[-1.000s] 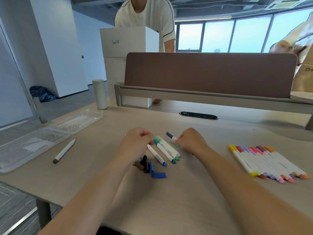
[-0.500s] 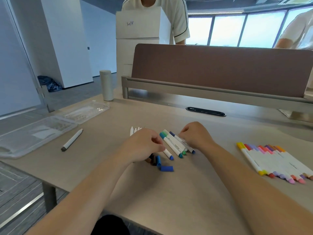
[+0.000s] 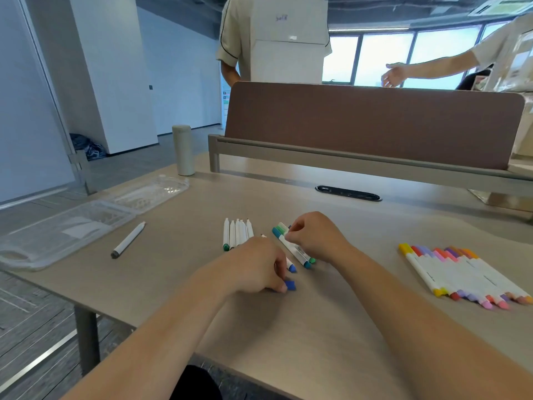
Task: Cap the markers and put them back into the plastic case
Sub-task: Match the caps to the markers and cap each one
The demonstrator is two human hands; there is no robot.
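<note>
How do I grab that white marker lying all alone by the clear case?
Pinch the lone white marker at mid-barrel, coming down from above, finger and thumb on its two long sides. It lies flat and slanted on the table, touching nothing, so the middle should keep it level.

Clock is read from the loose blue cap (image 3: 290, 285), which lies flat on the desk.
- 12: blue/green capped markers (image 3: 300, 254), angled, touching each other.
- 11: row of uncapped white markers (image 3: 236, 233), side by side, tips pointing away.
- 10: lone grey-ended marker (image 3: 128, 240).
- 9–10: clear plastic case (image 3: 72, 229), open, flat at the desk edge.
- 3: capped warm-colour row (image 3: 461, 275), well apart.
</note>
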